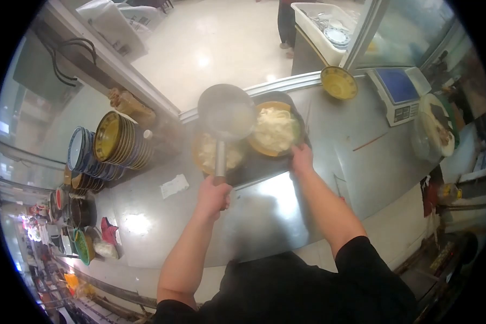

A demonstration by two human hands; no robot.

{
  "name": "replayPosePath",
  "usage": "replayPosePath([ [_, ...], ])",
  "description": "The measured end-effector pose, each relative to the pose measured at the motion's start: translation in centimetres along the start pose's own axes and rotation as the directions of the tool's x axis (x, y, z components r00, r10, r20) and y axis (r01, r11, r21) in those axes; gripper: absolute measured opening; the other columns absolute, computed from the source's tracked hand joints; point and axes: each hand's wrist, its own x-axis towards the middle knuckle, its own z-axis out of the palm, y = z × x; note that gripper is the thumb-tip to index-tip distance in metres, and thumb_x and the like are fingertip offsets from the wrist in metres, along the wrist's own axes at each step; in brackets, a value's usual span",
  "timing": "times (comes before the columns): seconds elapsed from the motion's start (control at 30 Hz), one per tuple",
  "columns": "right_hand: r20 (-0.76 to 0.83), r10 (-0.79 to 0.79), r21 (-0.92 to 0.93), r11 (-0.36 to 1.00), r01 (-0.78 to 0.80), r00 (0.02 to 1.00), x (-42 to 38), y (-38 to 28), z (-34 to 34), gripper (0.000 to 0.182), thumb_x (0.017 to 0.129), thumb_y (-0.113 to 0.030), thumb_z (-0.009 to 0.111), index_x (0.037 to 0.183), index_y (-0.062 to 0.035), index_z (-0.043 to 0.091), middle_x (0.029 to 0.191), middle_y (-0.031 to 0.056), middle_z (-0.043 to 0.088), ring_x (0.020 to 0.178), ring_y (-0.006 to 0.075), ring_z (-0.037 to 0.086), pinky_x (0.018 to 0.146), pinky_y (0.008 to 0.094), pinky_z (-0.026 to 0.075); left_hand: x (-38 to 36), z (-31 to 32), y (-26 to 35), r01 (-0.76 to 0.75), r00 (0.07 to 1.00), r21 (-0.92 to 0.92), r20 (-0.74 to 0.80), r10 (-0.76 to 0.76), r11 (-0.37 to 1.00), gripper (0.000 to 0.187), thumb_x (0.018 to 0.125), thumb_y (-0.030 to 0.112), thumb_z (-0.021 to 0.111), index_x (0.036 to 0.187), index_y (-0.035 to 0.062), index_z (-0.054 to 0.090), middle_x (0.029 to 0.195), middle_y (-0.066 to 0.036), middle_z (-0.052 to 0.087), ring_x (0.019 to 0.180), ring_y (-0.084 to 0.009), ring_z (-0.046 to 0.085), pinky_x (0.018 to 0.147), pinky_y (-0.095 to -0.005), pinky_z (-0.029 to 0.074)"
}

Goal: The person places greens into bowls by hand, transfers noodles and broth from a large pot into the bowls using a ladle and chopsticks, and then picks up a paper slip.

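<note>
My left hand (213, 197) is closed round the handle of a saucepan (227, 110), whose round pan is blurred by steam. The saucepan is held over the left yellow bowl (197, 156) and partly covers it; pale food shows inside. To its right stands another yellow bowl (259, 148), heaped with whitish food and some green at its side. Both bowls rest on a dark tray (248, 175). At the tray's right edge, beside the second bowl, my right hand (302, 159) grips the rim with fingers partly hidden.
Stacked bowls (121, 140) stand at the left beside a bottle (147, 135). A paper napkin (174, 186) lies on the steel counter (140, 208). At the right are a yellow bowl (339, 82), a scale (397, 94) and a chopstick (370, 143). Behind the window ledge sits a white dish bin (326, 24).
</note>
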Motion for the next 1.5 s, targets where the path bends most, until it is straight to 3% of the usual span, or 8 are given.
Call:
replayPosePath([
  [0.27, 0.058, 0.061, -0.092, 0.994, -0.055, 0.996, 3.8, -0.2, -3.1, 0.036, 0.085, -0.021, 0.06, 0.112, 0.0021, 0.058, 0.089, 0.0109, 0.064, 0.07, 0.0178, 0.059, 0.055, 0.0303, 0.045, 0.1, 0.3, -0.2, -0.012, 1.0, 0.054, -0.006, 0.013, 0.998, 0.023, 0.075, 0.001, 0.058, 0.096, 0.0007, 0.047, 0.067, -0.006, 0.05, 0.045, -0.0146, 0.049, 0.036, -0.0288, 0.038],
  [0.47, 0.14, 0.113, 0.232, 0.962, -0.144, 0.984, 4.1, 1.1, -6.0, 0.036, 0.091, -0.028, 0.052, 0.109, 0.0023, 0.058, 0.088, 0.0108, 0.066, 0.052, 0.0114, 0.044, 0.045, 0.0266, 0.035, -0.3, 1.4, -0.2, -0.003, 1.0, 0.173, 0.0, 0.003, 0.985, 0.024, 0.074, 0.001, 0.058, 0.096, 0.0004, 0.048, 0.067, -0.007, 0.052, 0.046, -0.0149, 0.051, 0.037, -0.0287, 0.039],
  [0.73, 0.115, 0.112, 0.042, 0.992, -0.118, 0.987, -2.8, -1.8, -8.9, 0.034, 0.091, -0.019, 0.052, 0.114, 0.0062, 0.055, 0.087, 0.0119, 0.067, 0.08, 0.0195, 0.063, 0.075, 0.0288, 0.048, 1.1, 2.5, -1.7, -0.123, 0.991, 0.338, -0.015, 0.136, 0.933, 0.026, 0.072, 0.003, 0.061, 0.096, -0.0027, 0.05, 0.066, -0.01, 0.054, 0.045, -0.0169, 0.054, 0.038, -0.0302, 0.042],
  [0.83, 0.111, 0.062, -0.025, 0.998, -0.059, 0.992, -3.8, -1.3, -9.4, 0.037, 0.089, -0.018, 0.053, 0.117, 0.0061, 0.055, 0.086, 0.0117, 0.067, 0.082, 0.0203, 0.063, 0.077, 0.0297, 0.047, 1.8, 2.2, -2.1, -0.201, 0.972, 0.47, -0.01, 0.234, 0.859, 0.026, 0.072, 0.004, 0.061, 0.095, -0.0038, 0.05, 0.069, -0.012, 0.057, 0.048, -0.0187, 0.056, 0.041, -0.031, 0.044],
  [0.9, 0.113, 0.027, -0.108, 0.994, -0.014, 0.993, -3.8, -0.8, -9.6, 0.038, 0.088, -0.017, 0.053, 0.119, 0.0051, 0.055, 0.086, 0.0115, 0.068, 0.083, 0.0206, 0.063, 0.078, 0.03, 0.047, 2.4, 1.8, -2.6, -0.267, 0.919, 0.672, -0.039, 0.392, 0.691, 0.029, 0.07, 0.013, 0.063, 0.091, -0.0033, 0.052, 0.08, -0.024, 0.062, 0.07, -0.0384, 0.062, 0.064, -0.0429, 0.05],
  [1.0, 0.124, -0.033, -0.23, 0.971, 0.061, 0.992, -4.3, -1.3, -9.6, 0.039, 0.088, -0.016, 0.051, 0.121, 0.0032, 0.055, 0.086, 0.0118, 0.068, 0.083, 0.0213, 0.064, 0.08, 0.0304, 0.047, 1.4, 1.8, -1.7, -0.258, 0.88, 0.798, -0.039, 0.474, 0.545, 0.03, 0.071, 0.015, 0.063, 0.092, -0.0024, 0.052, 0.083, -0.026, 0.061, 0.083, -0.0441, 0.059, 0.073, -0.0474, 0.048],
  [1.27, 0.175, -0.193, -0.42, 0.872, 0.251, 0.965, -5.1, -3.6, -9.6, 0.04, 0.088, -0.018, 0.047, 0.125, -0.0037, 0.055, 0.091, 0.0167, 0.067, 0.088, 0.0279, 0.064, 0.083, 0.0353, 0.047, 0.0, 1.6, -0.7, -0.261, 0.847, 0.869, -0.003, 0.532, 0.421, 0.027, 0.075, 0.014, 0.061, 0.096, 0.0001, 0.051, 0.087, -0.024, 0.062, 0.082, -0.0429, 0.06, 0.071, -0.0489, 0.048],
  [1.5, 0.379, -0.366, -0.801, 0.33, 0.499, 0.85, -6.4, -5.9, -7.3, 0.042, 0.085, -0.011, 0.047, 0.127, -0.0146, 0.053, 0.1, 0.0189, 0.062, 0.092, 0.0341, 0.062, 0.079, 0.0422, 0.05, -1.3, 1.5, -0.3, -0.315, 0.794, 0.873, 0.027, 0.607, 0.373, 0.031, 0.076, 0.014, 0.061, 0.102, 0.0019, 0.05, 0.089, -0.023, 0.062, 0.082, -0.0422, 0.06, 0.07, -0.049, 0.048],
])
